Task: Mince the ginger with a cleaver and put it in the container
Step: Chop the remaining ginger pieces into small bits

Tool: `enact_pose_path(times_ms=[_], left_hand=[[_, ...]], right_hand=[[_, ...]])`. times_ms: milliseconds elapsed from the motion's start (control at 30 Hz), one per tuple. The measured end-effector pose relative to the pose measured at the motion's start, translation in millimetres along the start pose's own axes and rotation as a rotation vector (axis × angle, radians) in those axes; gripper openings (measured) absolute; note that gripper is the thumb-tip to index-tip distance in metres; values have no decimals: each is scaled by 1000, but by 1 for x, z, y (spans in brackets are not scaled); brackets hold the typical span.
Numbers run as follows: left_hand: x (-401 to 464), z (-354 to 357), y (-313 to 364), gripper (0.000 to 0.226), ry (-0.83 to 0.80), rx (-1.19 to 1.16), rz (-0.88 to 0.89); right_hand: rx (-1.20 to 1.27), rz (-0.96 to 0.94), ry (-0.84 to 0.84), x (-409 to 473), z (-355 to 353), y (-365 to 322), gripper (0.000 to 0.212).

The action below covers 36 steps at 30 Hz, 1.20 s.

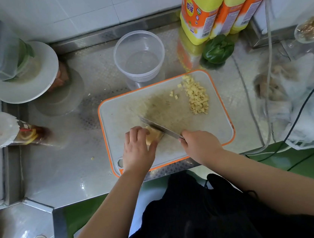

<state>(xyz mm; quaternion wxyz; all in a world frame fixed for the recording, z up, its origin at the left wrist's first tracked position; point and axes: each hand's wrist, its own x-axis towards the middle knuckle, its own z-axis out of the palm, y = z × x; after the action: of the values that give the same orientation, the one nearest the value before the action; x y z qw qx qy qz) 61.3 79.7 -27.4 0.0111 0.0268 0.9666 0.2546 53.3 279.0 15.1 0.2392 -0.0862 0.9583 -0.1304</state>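
A pale yellow piece of ginger (154, 135) lies on the white, orange-rimmed cutting board (220, 129). My left hand (137, 148) presses down on the ginger with curled fingers. My right hand (201, 145) grips the handle of the cleaver (160, 126), whose blade rests against the right side of the ginger. A pile of diced ginger (196, 96) sits at the board's far right corner. The clear round container (139, 55) stands empty just beyond the board.
Three yellow oil bottles (215, 6) and a green pepper (217, 50) stand at the back right. A plate (35, 74) with stacked tubs is at the left, and a lemon drink cup (8, 130) nearer. Cables and plastic bags (296, 93) crowd the right.
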Motion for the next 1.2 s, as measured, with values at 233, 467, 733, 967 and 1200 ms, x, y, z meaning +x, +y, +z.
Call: enact_pose_path(times_ms=[233,467,733,967,1200], left_hand=[[6,23,-15,17,148,-113,79],[10,28,-20,16,148,-177,98],[11,31,-20,8,126,-169,72],[10,35,-23,8,155,-205,103],[11,38,-28,17,187,-216,120]], right_hand=[[-45,-31,-30,-7,10,-10,23],[-33,-8,-34,-6,4,-12,18],[-57,-3,0,-10,-6,-29,7],[-51,38,-40,-4,-11,-34,8],[-26,22,-85,2,-19,-40,10]])
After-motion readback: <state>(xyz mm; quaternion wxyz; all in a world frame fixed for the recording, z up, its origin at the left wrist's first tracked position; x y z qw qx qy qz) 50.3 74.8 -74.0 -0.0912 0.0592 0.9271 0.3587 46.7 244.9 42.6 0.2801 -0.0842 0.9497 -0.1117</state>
